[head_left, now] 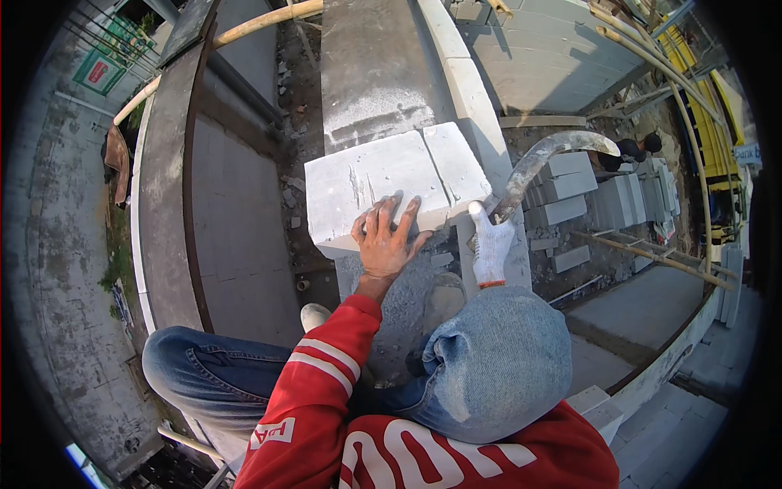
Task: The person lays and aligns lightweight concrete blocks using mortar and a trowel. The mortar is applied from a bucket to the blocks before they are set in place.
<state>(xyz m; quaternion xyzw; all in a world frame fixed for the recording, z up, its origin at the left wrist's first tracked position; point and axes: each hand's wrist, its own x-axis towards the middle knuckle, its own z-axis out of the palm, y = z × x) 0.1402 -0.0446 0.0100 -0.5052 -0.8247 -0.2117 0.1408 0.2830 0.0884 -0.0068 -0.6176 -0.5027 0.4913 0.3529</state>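
A white block (pixel 366 183) with a cut line across its right part lies on the concrete ledge (pixel 375 73) in front of me. My left hand (pixel 383 240) is bare, its fingers spread on the block's front top. My right hand (pixel 491 244), in a white glove with an orange cuff, is closed on the lower end of a curved, stained metal tool (pixel 562 148) beside the block's right corner. The tool's curved part rises up and right, clear of the block. Grey crumbs (pixel 387 318) lie below the block between my legs.
A walled drop (pixel 240 212) lies left. Bamboo poles (pixel 269 20) cross the upper left, with more scaffolding (pixel 696 130) at right. A person in dark clothes (pixel 631 151) is down at the right beside stacked blocks (pixel 562 183). A block wall (pixel 538 49) stands beyond.
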